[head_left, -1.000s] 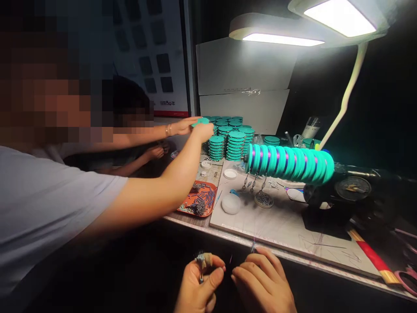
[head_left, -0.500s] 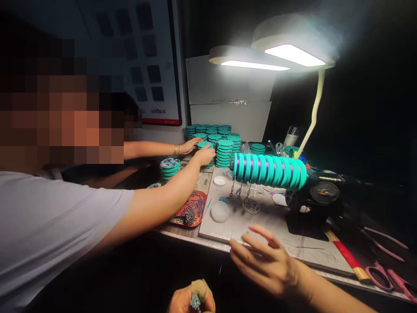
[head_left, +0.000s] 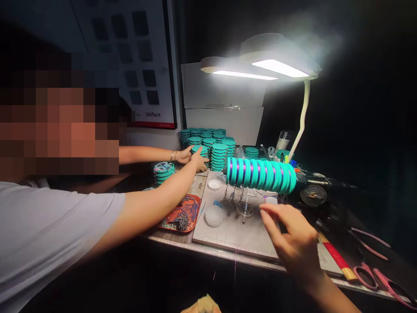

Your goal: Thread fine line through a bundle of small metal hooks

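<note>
My right hand point(head_left: 293, 245) is raised over the front of the pale board point(head_left: 215, 239), thumb and forefinger pinched together; whatever is between them is too small to make out. Left of its fingertips stands a round dish of small beads point(head_left: 245, 209). Above hangs a row of turquoise spools point(head_left: 260, 174) wound with purple thread, on a dark machine point(head_left: 311, 187). Small metal charms point(head_left: 232, 195) dangle below the spools, and a thin thread runs down past the board's edge. At the bottom edge only the top of my left hand point(head_left: 202, 305) shows, closed, with a tan wrap on a finger; its contents are hidden.
A co-worker's arm point(head_left: 156, 200) reaches from the left to stacked turquoise spools point(head_left: 219, 156). An orange tray point(head_left: 197, 204) holds blue tubes and beads. A white round lump point(head_left: 214, 216) lies on the board. Pink-handled scissors point(head_left: 365, 276) and pliers point(head_left: 374, 243) lie right; a lamp point(head_left: 280, 67) hangs above.
My right hand has moved right and up, its spread fingers coming together. My left hand, earlier closed around a small teal-tipped bundle, has dropped mostly out of view. The camera has turned slightly.
</note>
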Demonstrator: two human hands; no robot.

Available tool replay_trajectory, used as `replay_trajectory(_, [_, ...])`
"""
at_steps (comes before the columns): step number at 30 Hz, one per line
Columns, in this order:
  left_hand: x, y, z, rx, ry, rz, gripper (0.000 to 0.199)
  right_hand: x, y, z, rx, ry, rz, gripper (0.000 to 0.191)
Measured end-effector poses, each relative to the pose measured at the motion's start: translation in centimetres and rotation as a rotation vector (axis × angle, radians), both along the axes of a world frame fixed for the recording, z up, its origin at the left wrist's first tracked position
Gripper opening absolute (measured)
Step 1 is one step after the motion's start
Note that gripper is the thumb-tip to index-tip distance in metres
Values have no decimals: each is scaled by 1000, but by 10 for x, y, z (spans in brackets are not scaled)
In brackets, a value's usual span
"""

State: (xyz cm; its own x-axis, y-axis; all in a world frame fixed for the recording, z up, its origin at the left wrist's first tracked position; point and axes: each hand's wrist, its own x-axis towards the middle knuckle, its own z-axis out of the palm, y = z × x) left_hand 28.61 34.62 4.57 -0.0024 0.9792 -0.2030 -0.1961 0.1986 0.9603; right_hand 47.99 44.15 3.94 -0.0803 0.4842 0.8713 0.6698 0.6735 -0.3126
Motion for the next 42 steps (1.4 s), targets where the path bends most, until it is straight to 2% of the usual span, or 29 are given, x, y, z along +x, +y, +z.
replay_trajectory(2, [-6, 46, 26, 7, 3, 5, 21, -3, 5, 3, -300, 119, -10, 20])
replay_trajectory(4, [-16, 100, 53, 17, 9, 5, 21, -6, 9, 4, -465, 169, 45, 26])
replay_trajectory(6, [-30, 152, 77, 23, 19, -3, 21, -8, 7, 2, -508, 188, 91, 28])
replay_trajectory(7, [-37, 174, 86, 22, 24, -12, 34, -8, 4, 0, -526, 200, 102, 28])
replay_trajectory(8, [-43, 192, 93, 24, 27, -26, 36, -8, 1, -2, -544, 209, 106, 29])
replay_trajectory(10, [-55, 216, 103, 44, 24, -48, 55, -6, -8, -7, -598, 240, 119, 30])
replay_trajectory(12, [-64, 224, 114, 77, 15, -60, 66, -5, -13, -10, -671, 313, 143, 30])
replay_trajectory(15, [-79, 214, 137, 147, 1, -70, 72, -5, -14, -11, -740, 419, 162, 32])
replay_trajectory(18, [-100, 180, 160, 234, -13, -83, 75, -10, -9, -9, -750, 443, 151, 33])
replay_trajectory(20, [-118, 149, 165, 273, 8, -82, 77, -13, -6, -7, -761, 459, 152, 34])
replay_trajectory(22, [-138, 116, 158, 200, 57, 42, 82, -16, -3, -7, -772, 470, 159, 35])
replay_trajectory(25, [-168, 77, 130, -123, 151, 298, 80, -18, 1, -9, -782, 486, 184, 34])
replay_trajectory(26, [-178, 67, 118, -155, 205, 369, 76, -18, 1, -10, -781, 494, 190, 33])
replay_trajectory(28, [-195, 55, 96, -92, 264, 443, 62, -18, 0, -12, -773, 514, 192, 33])
replay_trajectory(31, [-211, 46, 68, -64, 301, 465, 42, -17, -5, -14, -770, 532, 179, 34])
replay_trajectory(35, [-213, 46, 44, -10, 391, 429, 46, -15, -13, -18, -793, 519, 185, 33])
replay_trajectory(39, [-206, 54, 29, 138, 454, 328, 38, -12, -25, -26, -818, 414, 167, 32])
replay_trajectory(42, [-201, 59, 28, 129, 474, 286, 31, -17, -42, -26, -662, 311, 24, 25])
